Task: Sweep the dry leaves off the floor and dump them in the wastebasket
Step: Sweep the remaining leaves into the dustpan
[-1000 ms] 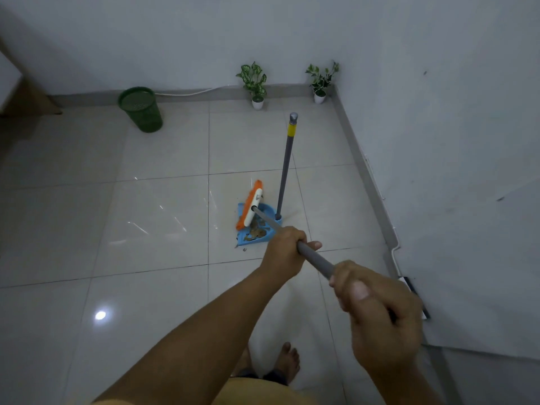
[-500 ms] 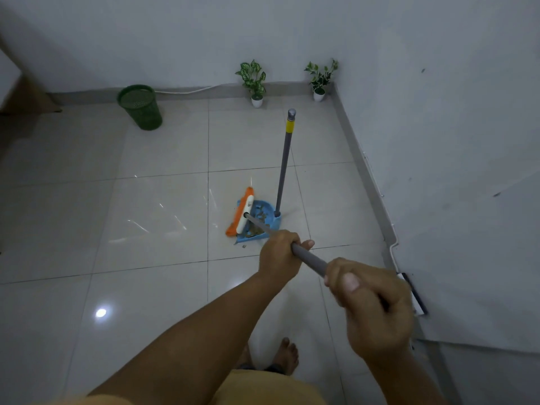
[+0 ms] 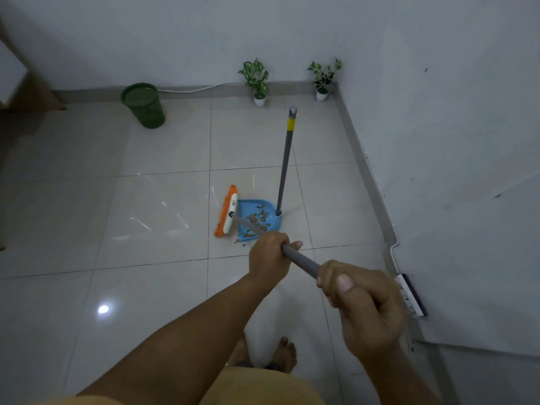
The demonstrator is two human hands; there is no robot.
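the left hand (image 3: 270, 255) is wrapped round the grey broom stick (image 3: 298, 258), fingers curled tight on it, thumb tip poking out on the far side. the right hand (image 3: 366, 305) grips the same stick closer to the body, fingers curled all the way round it. a short bit of stick shows between the two hands.

from the left hand the stick runs away and down to the broom head (image 3: 226, 213). the head is orange and white and sits on the floor (image 3: 87, 200), well beyond the hands. it lies just beside the left edge of the blue dustpan (image 3: 268, 207); it looks like it touches the pan, but that is hard to tell.

dry brown leaves (image 3: 257, 220) lie inside the dustpan. a few small bits (image 3: 241, 244) lie on the floor just at the near edge of the pan, between the pan and the left hand.

the dustpan has its own long grey handle (image 3: 285, 165) that stands up with a yellow band near the top.

the green bin (image 3: 144, 105) stands far off by the back wall, to the left, well apart from the pan and the broom.

two small plants (image 3: 257, 80) in white pots stand by the back wall. a white power strip (image 3: 410, 295) lies by the right wall. bare toes (image 3: 287, 353) show at the bottom.
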